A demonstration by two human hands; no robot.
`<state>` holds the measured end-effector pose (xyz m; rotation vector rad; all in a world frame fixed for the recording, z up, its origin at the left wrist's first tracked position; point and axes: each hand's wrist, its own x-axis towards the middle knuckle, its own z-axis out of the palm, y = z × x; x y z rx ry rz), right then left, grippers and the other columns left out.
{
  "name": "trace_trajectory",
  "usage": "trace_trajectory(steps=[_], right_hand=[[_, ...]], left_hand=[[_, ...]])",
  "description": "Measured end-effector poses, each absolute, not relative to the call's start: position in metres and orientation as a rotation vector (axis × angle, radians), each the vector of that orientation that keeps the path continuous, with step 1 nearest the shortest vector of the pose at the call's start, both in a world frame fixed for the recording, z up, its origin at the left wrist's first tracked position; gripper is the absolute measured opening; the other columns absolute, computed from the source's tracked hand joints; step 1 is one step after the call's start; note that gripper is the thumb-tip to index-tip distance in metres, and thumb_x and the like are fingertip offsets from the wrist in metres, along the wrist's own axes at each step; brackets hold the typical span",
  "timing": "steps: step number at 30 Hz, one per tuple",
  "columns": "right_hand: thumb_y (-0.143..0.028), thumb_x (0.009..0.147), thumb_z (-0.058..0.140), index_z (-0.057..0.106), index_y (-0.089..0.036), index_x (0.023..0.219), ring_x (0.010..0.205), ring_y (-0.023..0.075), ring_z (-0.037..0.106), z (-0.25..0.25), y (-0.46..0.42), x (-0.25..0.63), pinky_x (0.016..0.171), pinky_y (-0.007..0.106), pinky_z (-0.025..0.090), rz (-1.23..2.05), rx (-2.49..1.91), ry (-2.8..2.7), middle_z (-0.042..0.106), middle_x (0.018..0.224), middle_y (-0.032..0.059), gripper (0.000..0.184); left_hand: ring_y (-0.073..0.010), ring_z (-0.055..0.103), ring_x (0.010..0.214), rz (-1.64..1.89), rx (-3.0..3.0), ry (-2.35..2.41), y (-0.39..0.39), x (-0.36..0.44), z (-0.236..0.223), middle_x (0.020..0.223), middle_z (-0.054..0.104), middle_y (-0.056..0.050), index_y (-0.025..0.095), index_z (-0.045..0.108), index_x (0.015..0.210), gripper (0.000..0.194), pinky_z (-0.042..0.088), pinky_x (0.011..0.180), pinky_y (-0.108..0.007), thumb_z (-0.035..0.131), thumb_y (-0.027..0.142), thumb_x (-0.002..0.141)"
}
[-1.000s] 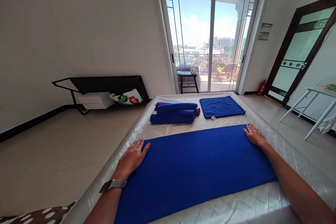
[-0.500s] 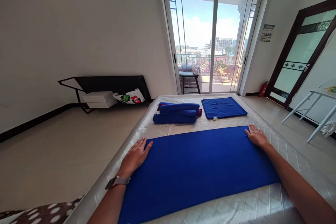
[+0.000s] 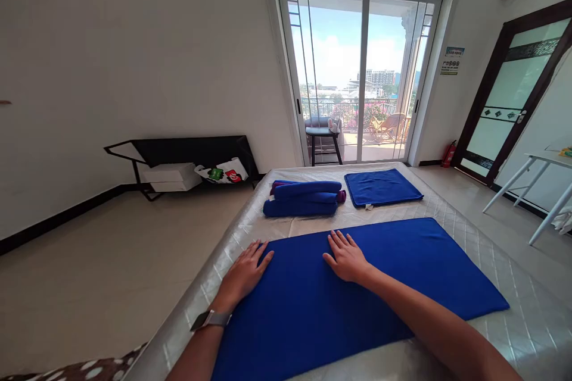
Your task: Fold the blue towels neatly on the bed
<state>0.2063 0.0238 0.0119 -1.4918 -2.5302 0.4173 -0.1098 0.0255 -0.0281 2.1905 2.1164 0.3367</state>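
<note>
- black rack (image 3: pixel 192 150), white boxes (image 3: pixel 170 177) toward its left end, printed bag (image 3: pixel 226 171) toward the right one
- dark stool (image 3: pixel 322 131) by the sliding door (image 3: pixel 364 71)
- red extinguisher (image 3: pixel 448 155) beside dark-framed door (image 3: pixel 513 86)
- white table (image 3: pixel 552 158) with something yellow (image 3: pixel 567 152) (too cropped, no clue)

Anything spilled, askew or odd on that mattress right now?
Nothing looks spilled or damaged. Slightly untidy: a maroon end pokes out at the right of the blue folded stack, breaking its color. The spread cloth, left hand at its edge and right hand on top, looks mostly flat.
</note>
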Motion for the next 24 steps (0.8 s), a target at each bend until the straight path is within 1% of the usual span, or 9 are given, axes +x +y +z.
trace_trajectory(steps=[4,9,11,15,18,21,24], right_hand=[[-0.056,0.102,0.013,0.025,-0.008,0.159,0.155,0.0215,0.012,0.010,0.030,0.235,0.126,0.042,0.009,0.431,-1.597,-2.519,0.021,0.166,0.0116,0.075],[-0.059,0.101,0.014,0.023,-0.014,0.161,0.155,0.0211,0.010,0.006,0.046,0.332,0.126,0.042,0.007,0.299,-1.925,-2.380,0.020,0.167,0.0065,0.075],[-0.056,0.101,0.014,0.023,-0.014,0.161,0.155,0.0204,0.011,0.004,0.052,0.379,0.126,0.041,0.010,0.249,-2.071,-2.279,0.020,0.167,0.0059,0.073],[-0.049,0.102,0.013,0.023,-0.009,0.160,0.154,0.0190,0.016,0.003,0.060,0.455,0.125,0.039,0.017,0.196,-2.253,-2.115,0.021,0.167,0.0090,0.072],[-0.049,0.102,0.012,0.024,-0.008,0.159,0.154,0.0200,0.016,0.003,0.060,0.477,0.125,0.041,0.016,0.174,-2.289,-2.061,0.021,0.167,0.0098,0.071],[-0.050,0.101,0.016,0.026,-0.012,0.159,0.154,0.0218,0.016,0.004,0.059,0.480,0.125,0.043,0.015,0.172,-2.285,-2.067,0.021,0.167,0.0084,0.071],[-0.048,0.101,0.019,0.028,-0.012,0.159,0.153,0.0233,0.019,0.009,0.059,0.477,0.125,0.043,0.017,0.187,-2.310,-2.074,0.023,0.167,0.0086,0.070]], left_hand=[[-0.0249,0.032,0.150,0.318,2.215,2.125,0.027,-0.113,-0.032,0.159,0.040,-0.013,0.014,0.044,0.151,0.066,0.026,0.123,-0.044,0.026,0.051,0.099],[-0.0260,0.031,0.150,0.288,2.256,2.117,0.029,-0.114,-0.035,0.158,0.041,-0.015,0.012,0.043,0.151,0.066,0.024,0.123,-0.045,0.028,0.049,0.098],[-0.0259,0.031,0.150,0.299,2.247,2.134,0.030,-0.114,-0.037,0.159,0.041,-0.015,0.012,0.043,0.151,0.066,0.024,0.123,-0.045,0.028,0.049,0.098],[-0.0274,0.032,0.150,0.305,2.273,2.128,0.032,-0.117,-0.041,0.158,0.041,-0.016,0.010,0.044,0.150,0.066,0.026,0.123,-0.047,0.029,0.048,0.097],[-0.0275,0.033,0.149,0.313,2.318,2.094,0.034,-0.121,-0.045,0.157,0.044,-0.015,0.012,0.045,0.149,0.064,0.028,0.122,-0.047,0.032,0.047,0.096],[-0.0276,0.035,0.148,0.348,2.282,2.120,0.034,-0.121,-0.046,0.157,0.045,-0.014,0.015,0.045,0.149,0.062,0.028,0.121,-0.048,0.033,0.046,0.097],[-0.0281,0.033,0.149,0.349,2.237,2.144,0.033,-0.118,-0.043,0.158,0.043,-0.014,0.014,0.044,0.150,0.063,0.028,0.122,-0.048,0.033,0.046,0.098]])
